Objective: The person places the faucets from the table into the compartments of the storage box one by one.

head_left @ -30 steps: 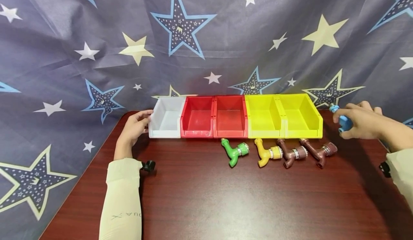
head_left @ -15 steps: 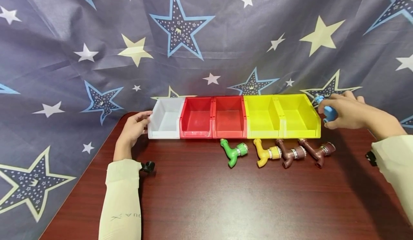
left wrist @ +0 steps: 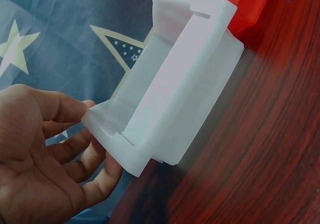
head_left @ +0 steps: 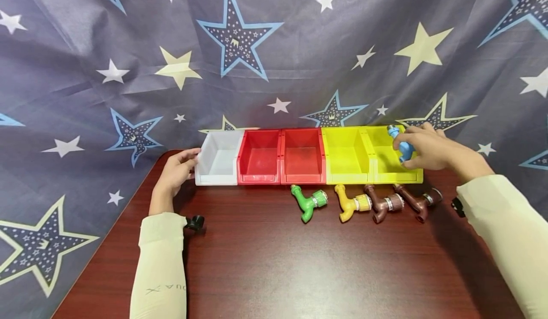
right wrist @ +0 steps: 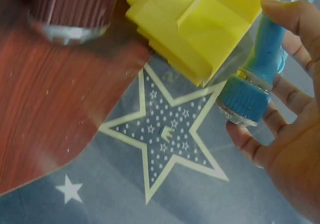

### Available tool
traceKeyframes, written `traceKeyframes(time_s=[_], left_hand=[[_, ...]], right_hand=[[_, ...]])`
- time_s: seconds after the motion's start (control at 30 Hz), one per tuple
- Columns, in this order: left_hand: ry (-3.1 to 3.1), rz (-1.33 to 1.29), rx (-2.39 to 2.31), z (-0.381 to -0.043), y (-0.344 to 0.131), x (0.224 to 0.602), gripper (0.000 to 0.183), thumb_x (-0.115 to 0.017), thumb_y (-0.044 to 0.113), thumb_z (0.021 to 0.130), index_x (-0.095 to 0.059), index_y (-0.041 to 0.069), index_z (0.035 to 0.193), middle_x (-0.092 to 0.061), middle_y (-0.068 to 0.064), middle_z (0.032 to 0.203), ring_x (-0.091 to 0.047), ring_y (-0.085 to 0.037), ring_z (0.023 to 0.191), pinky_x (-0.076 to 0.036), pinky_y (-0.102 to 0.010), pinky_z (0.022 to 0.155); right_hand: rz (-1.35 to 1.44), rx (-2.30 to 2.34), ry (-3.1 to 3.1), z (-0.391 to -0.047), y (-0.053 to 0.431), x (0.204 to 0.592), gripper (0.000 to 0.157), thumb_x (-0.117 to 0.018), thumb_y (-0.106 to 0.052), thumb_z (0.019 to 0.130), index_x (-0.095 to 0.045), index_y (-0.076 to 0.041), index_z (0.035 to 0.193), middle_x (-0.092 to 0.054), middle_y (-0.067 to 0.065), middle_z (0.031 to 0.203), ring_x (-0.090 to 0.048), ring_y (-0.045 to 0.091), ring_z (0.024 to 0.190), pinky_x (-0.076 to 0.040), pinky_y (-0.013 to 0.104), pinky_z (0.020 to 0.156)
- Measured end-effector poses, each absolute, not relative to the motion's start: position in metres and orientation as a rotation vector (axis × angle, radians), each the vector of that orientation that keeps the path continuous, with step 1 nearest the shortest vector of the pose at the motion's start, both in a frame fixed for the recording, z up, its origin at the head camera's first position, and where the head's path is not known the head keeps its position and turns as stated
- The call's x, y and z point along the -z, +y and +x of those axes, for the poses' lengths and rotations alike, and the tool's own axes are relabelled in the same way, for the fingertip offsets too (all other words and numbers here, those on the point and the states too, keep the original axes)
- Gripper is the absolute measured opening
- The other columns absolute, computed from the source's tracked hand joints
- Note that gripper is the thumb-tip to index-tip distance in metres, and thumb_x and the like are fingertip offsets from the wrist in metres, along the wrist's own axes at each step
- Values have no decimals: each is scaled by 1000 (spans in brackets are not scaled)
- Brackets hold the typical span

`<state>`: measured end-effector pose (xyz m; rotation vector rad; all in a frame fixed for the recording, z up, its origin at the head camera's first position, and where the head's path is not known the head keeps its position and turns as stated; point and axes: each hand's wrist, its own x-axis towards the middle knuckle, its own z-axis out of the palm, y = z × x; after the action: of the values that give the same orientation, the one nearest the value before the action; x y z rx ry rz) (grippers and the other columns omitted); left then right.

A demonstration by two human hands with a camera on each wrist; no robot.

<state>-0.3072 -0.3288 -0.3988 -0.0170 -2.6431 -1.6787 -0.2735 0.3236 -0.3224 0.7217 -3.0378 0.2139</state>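
Observation:
My right hand (head_left: 432, 147) grips a blue plastic tap (head_left: 404, 148) above the rightmost yellow bin (head_left: 398, 178). The tap's ribbed knob (right wrist: 245, 97) and silvery end show in the right wrist view. At the other end of the row, my left hand (head_left: 174, 174) rests its fingertips against the outer side of the white bin (head_left: 217, 180). Its fingers (left wrist: 102, 184) are slightly bent along that side in the left wrist view. A green tap (head_left: 307, 203), a yellow tap (head_left: 350, 204) and two brown taps, one left (head_left: 382, 204) and one right (head_left: 418, 202), lie before the bins.
Between the white bin and the rightmost one stand two red bins, left (head_left: 259, 178) and right (head_left: 303, 178), and another yellow bin (head_left: 348, 178), side by side. The dark red wooden table (head_left: 299, 262) meets a star-patterned curtain (head_left: 274, 33) behind the row.
My right hand has moved left with the blue tap, from beyond the row's right end to over the rightmost yellow bin. The left hand stays at the white bin.

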Motion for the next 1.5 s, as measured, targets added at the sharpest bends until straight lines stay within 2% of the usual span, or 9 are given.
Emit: traceKeyframes(time_s=[0.13, 0.27, 0.4, 0.53, 0.63, 0.87, 1.2, 1.33, 1.5], left_hand=[[-2637, -10, 1686, -307, -329, 399, 44, -45, 14, 109, -48, 6, 152, -51, -20, 141, -56, -21, 111, -55, -34, 83], [-2643, -2, 1683, -306, -329, 399, 44, -45, 14, 109, -48, 7, 152, -51, -19, 141, -56, -21, 111, -55, -32, 81], [-2648, -5, 1677, -307, -330, 399, 45, -45, 16, 109, -48, 7, 153, -51, -20, 142, -55, -21, 112, -55, -30, 80], [-2651, 3, 1695, -308, -329, 399, 45, -45, 17, 109, -47, 9, 154, -50, -20, 144, -55, -22, 115, -55, -29, 81], [-2656, 11, 1714, -306, -327, 395, 46, -45, 16, 109, -46, 9, 155, -48, -21, 146, -54, -24, 117, -55, -31, 82], [-2658, 24, 1740, -291, -316, 374, 47, -44, 9, 107, -44, 2, 154, -47, -25, 145, -52, -31, 120, -54, -40, 88], [-2650, 27, 1752, -289, -315, 372, 46, -45, 10, 108, -45, 2, 153, -48, -25, 144, -54, -28, 117, -55, -30, 79], [-2653, 31, 1752, -289, -315, 371, 46, -45, 10, 108, -45, 2, 153, -48, -25, 145, -54, -27, 117, -55, -33, 82], [-2660, 32, 1746, -287, -314, 370, 47, -44, 9, 107, -44, 1, 153, -47, -26, 146, -52, -33, 121, -54, -40, 88]], right_hand=[[750, -219, -3037, -278, 316, 327, 40, -87, -23, 78, -70, -18, 114, -58, 20, 132, -43, 40, 103, -36, 52, 76], [786, -205, -3042, -280, 310, 331, 41, -86, -22, 80, -71, -15, 118, -58, 22, 133, -45, 47, 112, -40, 67, 87], [845, -204, -3030, -284, 304, 336, 41, -86, -21, 81, -72, -13, 118, -60, 23, 131, -43, 54, 123, -27, 77, 103], [879, -204, -3026, -288, 300, 343, 39, -86, -21, 81, -72, -12, 117, -63, 22, 126, -49, 50, 117, -36, 72, 100], [893, -214, -3029, -290, 299, 348, 40, -86, -20, 83, -72, -10, 118, -63, 22, 125, -50, 47, 115, -43, 68, 91], [895, -232, -3042, -295, 296, 357, 38, -84, -21, 87, -70, -7, 120, -63, 23, 126, -49, 48, 116, -41, 68, 93], [989, -176, -3006, -306, 292, 371, 26, -83, -14, 86, -67, -3, 103, -69, 11, 97, -60, 42, 107, -36, 58, 94], [1004, -153, -2996, -309, 292, 376, 29, -83, -12, 86, -69, 1, 107, -70, 14, 99, -62, 42, 103, -39, 61, 95], [978, -149, -3029, -311, 292, 381, 29, -82, -10, 86, -69, 3, 109, -69, 18, 104, -62, 42, 103, -40, 62, 96]])
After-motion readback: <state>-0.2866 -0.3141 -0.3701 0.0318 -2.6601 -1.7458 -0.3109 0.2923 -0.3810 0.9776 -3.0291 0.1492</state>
